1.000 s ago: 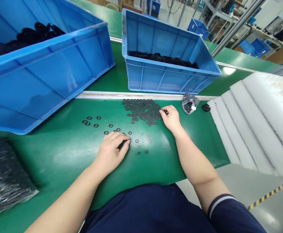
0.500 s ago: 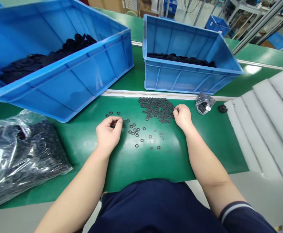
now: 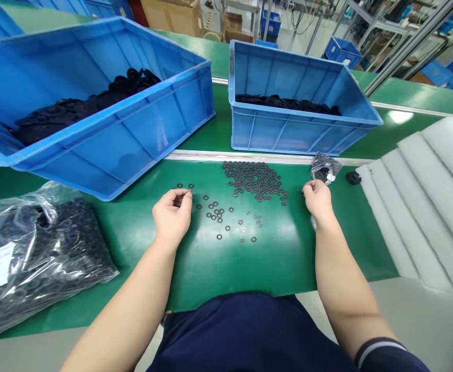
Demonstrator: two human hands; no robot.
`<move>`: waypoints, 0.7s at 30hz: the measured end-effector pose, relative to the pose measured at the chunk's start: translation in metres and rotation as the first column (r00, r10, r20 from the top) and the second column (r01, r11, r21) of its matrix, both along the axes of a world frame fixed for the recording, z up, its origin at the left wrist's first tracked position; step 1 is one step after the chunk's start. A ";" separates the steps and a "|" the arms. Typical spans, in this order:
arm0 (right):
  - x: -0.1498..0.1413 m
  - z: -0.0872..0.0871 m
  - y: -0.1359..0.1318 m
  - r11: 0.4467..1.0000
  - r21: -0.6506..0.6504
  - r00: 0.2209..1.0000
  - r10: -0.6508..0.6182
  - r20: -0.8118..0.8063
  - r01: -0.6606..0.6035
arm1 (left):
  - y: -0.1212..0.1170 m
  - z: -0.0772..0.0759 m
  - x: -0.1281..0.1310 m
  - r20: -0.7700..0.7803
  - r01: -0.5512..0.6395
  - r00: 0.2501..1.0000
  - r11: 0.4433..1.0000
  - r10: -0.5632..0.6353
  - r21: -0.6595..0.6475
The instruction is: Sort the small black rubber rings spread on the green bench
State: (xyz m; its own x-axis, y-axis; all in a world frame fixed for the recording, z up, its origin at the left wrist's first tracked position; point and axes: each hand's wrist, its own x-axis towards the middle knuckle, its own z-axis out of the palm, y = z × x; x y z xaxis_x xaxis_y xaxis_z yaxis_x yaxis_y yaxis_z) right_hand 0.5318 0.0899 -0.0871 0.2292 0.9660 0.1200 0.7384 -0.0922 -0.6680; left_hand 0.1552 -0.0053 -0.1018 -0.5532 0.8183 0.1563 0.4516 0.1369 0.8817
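Left hand (image 3: 172, 216) curls just below scattered black washers (image 3: 183, 186), right hand (image 3: 317, 200) just beside the washer pile (image 3: 254, 180), which lies nearer it; curled fingers hide whether either holds one. Green surface (image 3: 273, 263) runs beneath, with blue plastic crates (image 3: 300, 132) of black parts (image 3: 284, 102) beyond.

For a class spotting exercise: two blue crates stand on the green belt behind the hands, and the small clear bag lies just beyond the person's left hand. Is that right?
Not quite: the small clear bag lies just beyond the right hand, not the left hand, as the head view shows. The rest holds: two blue crates stand on the green belt behind the hands.
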 end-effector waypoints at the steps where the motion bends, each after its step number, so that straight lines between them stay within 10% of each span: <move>1: -0.003 0.005 -0.008 0.997 -0.041 0.997 0.072 0.019 -0.071 | 0.001 0.000 -0.002 0.016 -0.029 0.999 1.000 0.028 0.013; 6: -0.034 0.026 -0.041 0.851 -0.189 0.869 0.493 -0.029 -0.489 | -0.004 0.009 -0.002 -0.124 0.022 0.992 0.996 -0.011 0.083; 12: -0.065 0.034 -0.058 0.577 -0.385 0.631 0.775 -0.019 -0.720 | -0.016 0.020 -0.006 -0.283 0.605 0.724 0.776 -0.629 -0.180; 21: -0.083 0.035 -0.071 0.518 -0.412 0.542 0.838 0.069 -0.749 | -0.014 0.010 -0.014 -0.345 0.558 0.700 0.780 -0.626 -0.282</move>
State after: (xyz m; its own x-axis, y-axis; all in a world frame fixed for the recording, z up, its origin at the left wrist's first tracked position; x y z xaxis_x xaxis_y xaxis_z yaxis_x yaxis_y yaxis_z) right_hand 0.4484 0.0187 -0.0518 -0.6454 0.7134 -0.2730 0.7234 0.4561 -0.5183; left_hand 0.1408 -0.0192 -0.0920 0.1395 0.9852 0.0999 0.7855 -0.1715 0.5946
